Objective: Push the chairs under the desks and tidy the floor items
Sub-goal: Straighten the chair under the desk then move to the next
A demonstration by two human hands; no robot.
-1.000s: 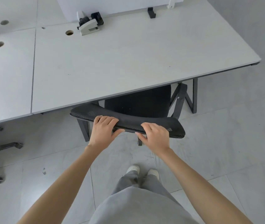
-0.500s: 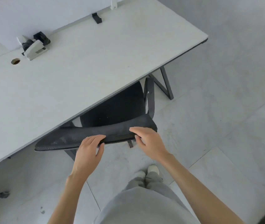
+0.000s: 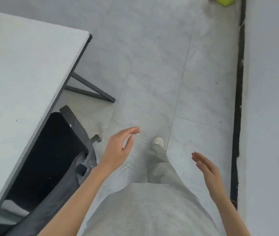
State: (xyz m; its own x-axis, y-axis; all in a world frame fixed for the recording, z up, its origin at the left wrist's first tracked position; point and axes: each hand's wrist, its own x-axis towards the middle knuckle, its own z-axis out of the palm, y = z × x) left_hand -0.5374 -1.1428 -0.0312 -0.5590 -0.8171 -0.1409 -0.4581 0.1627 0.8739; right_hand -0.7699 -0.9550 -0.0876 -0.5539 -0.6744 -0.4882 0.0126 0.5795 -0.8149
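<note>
The floor [image 3: 152, 74], pale grey tile w/ thin joints, is seen filling most of the view, top to bottom. A light wall [image 3: 271, 99] is seen along the right side, w/ a black strip [image 3: 239, 99] run along its foot where it meets the floor. The desk [image 3: 24, 74], white top w/ dark edge, is seen at the left, its corner pointed toward the upper middle; a dark angled leg frame [image 3: 91, 90] is seen under that corner, set on the floor. The chair [image 3: 50, 159], black, is tucked under the desk's near edge at lower left: the seat is partly covered by the top, the backrest is left just outside the edge, and one caster is seen poking out on the floor beside it. Grey trousers [image 3: 152, 201] are seen at bottom centre, one leg stretched forward w/ a white shoe [image 3: 158, 141] planted on the floor. The left hand [image 3: 118, 150] is held in the air just right of the chair, not touching it; fingers are lightly bent & together, thumb spread apart from them, nothing gripped. The right hand [image 3: 206, 167] is held apart from it, nearer the wall, seen edge-on; fingers are straight & close together, nothing held. A small yellow-green item [image 3: 225, 0] is seen at the top edge, on the floor near the wall, cut off by the frame; what it is can't be told.
</note>
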